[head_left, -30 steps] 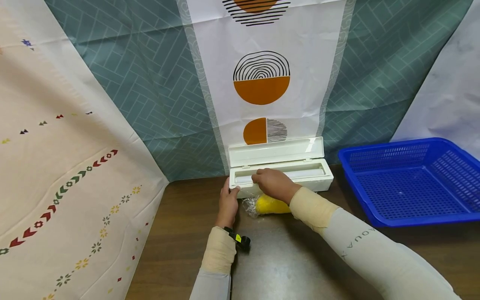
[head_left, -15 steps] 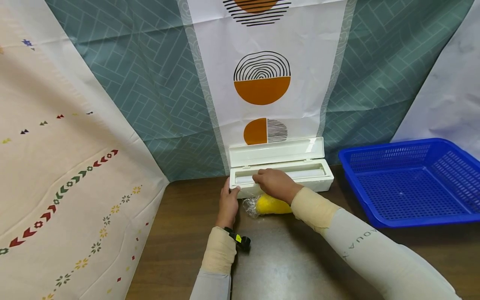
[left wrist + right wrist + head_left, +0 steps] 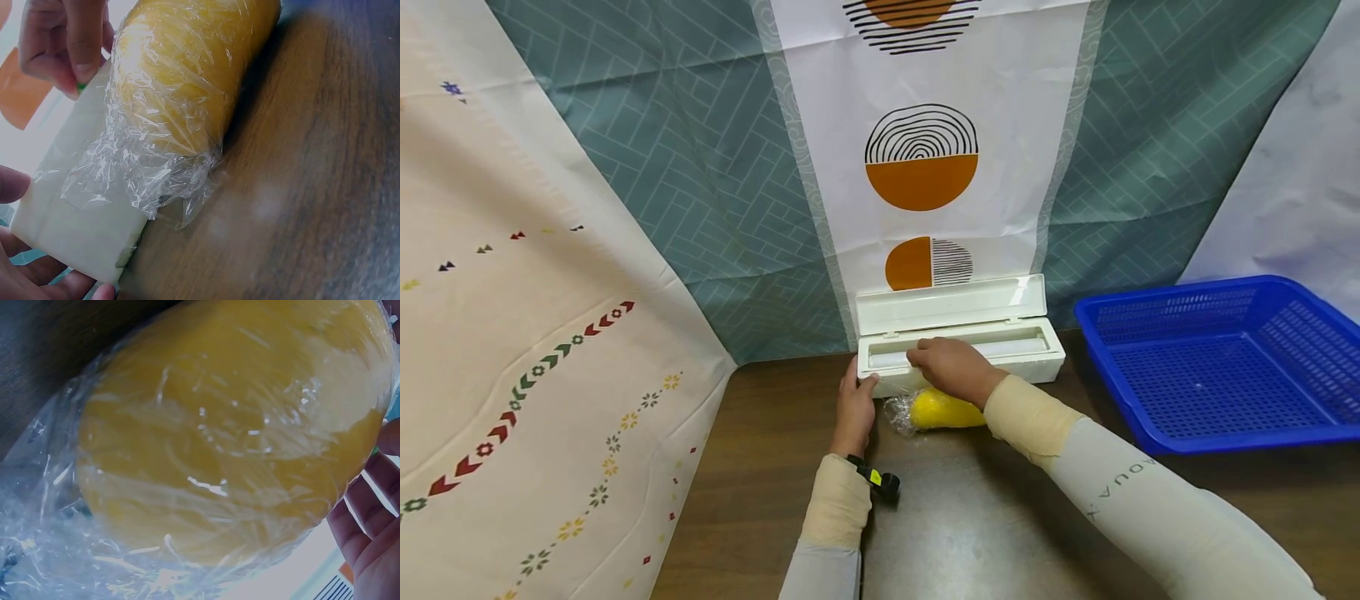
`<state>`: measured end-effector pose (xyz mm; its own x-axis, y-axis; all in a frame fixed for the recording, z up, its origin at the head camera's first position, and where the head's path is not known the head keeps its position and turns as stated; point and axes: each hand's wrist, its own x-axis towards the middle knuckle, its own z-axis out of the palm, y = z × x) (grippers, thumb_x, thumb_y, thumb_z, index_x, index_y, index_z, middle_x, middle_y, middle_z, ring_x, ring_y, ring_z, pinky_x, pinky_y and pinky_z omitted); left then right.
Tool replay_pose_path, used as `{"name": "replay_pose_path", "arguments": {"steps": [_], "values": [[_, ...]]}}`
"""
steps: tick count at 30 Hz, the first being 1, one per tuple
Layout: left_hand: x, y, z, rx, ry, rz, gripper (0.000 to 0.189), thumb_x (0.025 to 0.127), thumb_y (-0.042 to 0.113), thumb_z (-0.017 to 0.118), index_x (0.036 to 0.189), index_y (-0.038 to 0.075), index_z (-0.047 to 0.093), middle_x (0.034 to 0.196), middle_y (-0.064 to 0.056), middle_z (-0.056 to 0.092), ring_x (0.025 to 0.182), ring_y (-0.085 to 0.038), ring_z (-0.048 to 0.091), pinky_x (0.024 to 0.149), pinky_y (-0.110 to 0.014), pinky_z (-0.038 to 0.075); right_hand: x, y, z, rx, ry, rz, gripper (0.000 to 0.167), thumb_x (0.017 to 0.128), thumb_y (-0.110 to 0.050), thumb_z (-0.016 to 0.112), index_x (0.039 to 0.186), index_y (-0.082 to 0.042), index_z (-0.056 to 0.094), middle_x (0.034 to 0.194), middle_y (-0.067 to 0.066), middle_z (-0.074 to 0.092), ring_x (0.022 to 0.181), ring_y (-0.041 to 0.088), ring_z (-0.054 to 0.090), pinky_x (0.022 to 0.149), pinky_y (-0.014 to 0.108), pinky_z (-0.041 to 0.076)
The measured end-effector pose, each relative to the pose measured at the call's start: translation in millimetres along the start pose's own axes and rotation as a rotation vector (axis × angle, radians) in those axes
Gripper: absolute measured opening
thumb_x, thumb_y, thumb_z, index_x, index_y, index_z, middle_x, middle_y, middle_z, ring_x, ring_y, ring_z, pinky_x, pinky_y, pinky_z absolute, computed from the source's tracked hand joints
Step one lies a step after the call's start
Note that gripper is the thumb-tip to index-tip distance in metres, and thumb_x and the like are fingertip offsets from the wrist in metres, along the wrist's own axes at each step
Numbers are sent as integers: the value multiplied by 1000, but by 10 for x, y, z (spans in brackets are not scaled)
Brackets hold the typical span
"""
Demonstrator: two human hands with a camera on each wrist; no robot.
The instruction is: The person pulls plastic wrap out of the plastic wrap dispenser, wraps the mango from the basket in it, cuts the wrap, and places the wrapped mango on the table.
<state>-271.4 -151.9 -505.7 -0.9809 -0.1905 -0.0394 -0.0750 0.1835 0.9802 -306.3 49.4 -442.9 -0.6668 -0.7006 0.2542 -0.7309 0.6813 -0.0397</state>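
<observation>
At the back of a brown table [image 3: 775,417] stands a white box [image 3: 958,327], lid raised. The left hand [image 3: 854,408] grips its left end; the right hand [image 3: 953,367] pinches a small green piece [image 3: 81,87] at its front. Just before it lies a yellow bundle [image 3: 943,410] in clear film. Since a second ago, both hands have hardly moved.

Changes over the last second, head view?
Right hand, pinching a small green piece, slid slightly right along the open white rectangular box; cream patterned cloth shifted slightly right, lower down. Left hand, plastic-wrapped yellow bundle, blue plastic mesh basket: unchanged. Nothing grabbed or released.
</observation>
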Motion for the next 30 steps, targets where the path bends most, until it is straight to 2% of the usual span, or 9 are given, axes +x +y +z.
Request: {"name": "replay_pose_path", "arguments": {"steps": [9,16,25,30], "values": [[2,-5,0,5,-5,-12,59,103,34,52,159,28,33,157,-14,36,144,-34,37,120,-56,29,-40,26,-1,3,60,-25,8,101,-13,60,106,-12,66,93,3,69,76,20,67,70,33,56],[9,-21,-10,-5,-9,-4,60,103,33,51,159,26,31,157,-15,35,145,-34,36,120,-57,28,-37,30,-7,1,56,-24,7,101,-12,59,105,-13,66,93,3,68,76,20,66,71,34,56],[3,2,-9,6,-4,-3,58,104,33,52,158,29,34,155,-14,37,144,-34,38,120,-56,29,-51,48,-5,-2,34,-5,8,101,-12,59,105,-12,66,93,3,68,78,21,66,72,35,56],[-12,18,-8,3,-2,4,58,104,31,52,159,26,33,154,-16,37,143,-35,38,119,-57,29,-56,55,-7,-11,42,-9,8,101,-11,60,105,-13,66,95,3,69,80,22,67,73,35,57]]}}
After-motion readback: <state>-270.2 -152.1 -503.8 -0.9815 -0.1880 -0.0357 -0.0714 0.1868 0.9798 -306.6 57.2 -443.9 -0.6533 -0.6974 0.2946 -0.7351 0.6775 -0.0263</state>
